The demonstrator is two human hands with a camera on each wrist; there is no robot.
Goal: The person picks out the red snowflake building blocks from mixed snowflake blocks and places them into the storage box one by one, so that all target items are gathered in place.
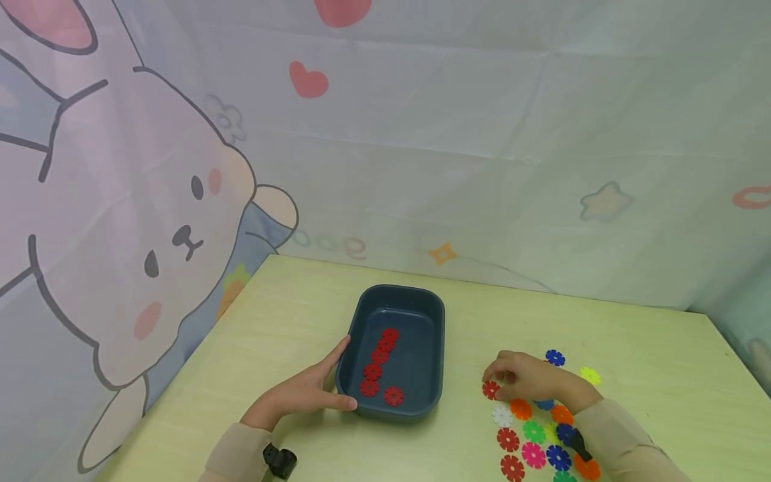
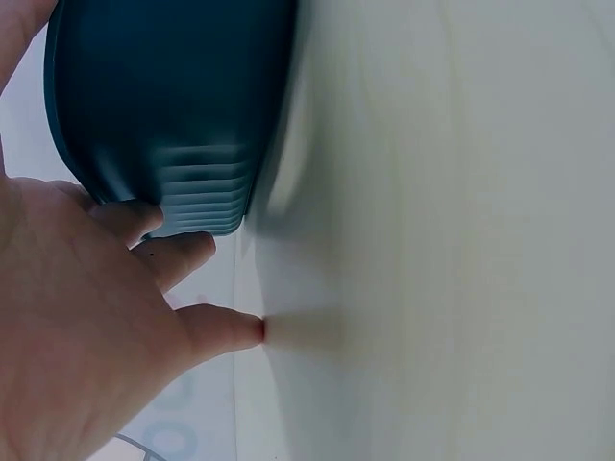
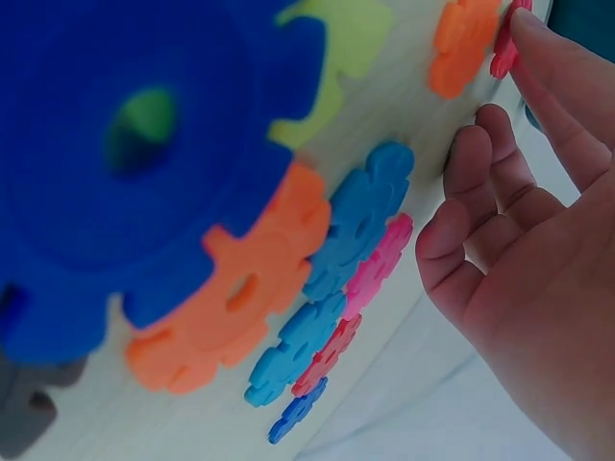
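1. Fingers of the right hand (image 1: 523, 376) curl over a red flower piece (image 1: 490, 389) on the table (image 1: 632, 348) and pinch it at the edge of the colourful pieces (image 1: 536, 442).
2. The left hand (image 1: 313, 391) lies open, its fingers straight against the near left corner of the dark blue tray (image 1: 421, 301).
3. Red pieces (image 1: 379, 368) lie inside the tray.

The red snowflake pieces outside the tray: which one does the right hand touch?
The red piece at the left end of the pile, under the right hand's fingertips; two other red pieces lie nearer the person, untouched.
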